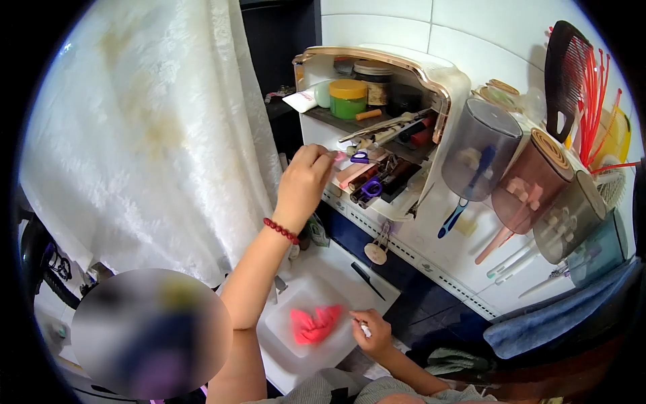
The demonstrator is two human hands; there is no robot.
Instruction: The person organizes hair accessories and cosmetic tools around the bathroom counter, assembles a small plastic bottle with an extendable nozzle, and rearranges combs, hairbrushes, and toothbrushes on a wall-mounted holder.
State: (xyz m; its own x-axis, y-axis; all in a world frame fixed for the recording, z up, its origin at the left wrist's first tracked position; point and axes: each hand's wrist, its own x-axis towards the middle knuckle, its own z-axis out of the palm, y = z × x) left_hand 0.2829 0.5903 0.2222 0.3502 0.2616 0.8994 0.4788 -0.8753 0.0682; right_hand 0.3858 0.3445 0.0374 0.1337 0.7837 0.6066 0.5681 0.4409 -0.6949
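Left hand (303,176) is up at the cabinet (453,82), at the left end of the lower shelf (400,209), close to its front edge. Small pink item (340,156) sits right at the fingertips (328,153), on their right side. Can't tell if it's pinched or only touched: view is small and the hand covers part of it, so the item's long axis isn't readable either.

Purple-handled scissors (360,157) are just right of the pink item. Handle loops face the left hand, long axis runs roughly left to right, far end pointing into the shelf. Second purple handle (371,188) is lower, nearer the shelf's front edge, among dark tubes and sticks. Left arm is clearly the nearer one for all of these; thumb and fingers are bunched together, palm down.

Right hand (374,334) is well below, beside the right side of the white basin (277,330). Fingers curled around a small white thing (365,330), probably a cap or tube end, hard to say. Pink cloth (315,326) lies in the basin, left of that hand; slim dark comb-like thing (368,281) is above it, toward the far right corner.
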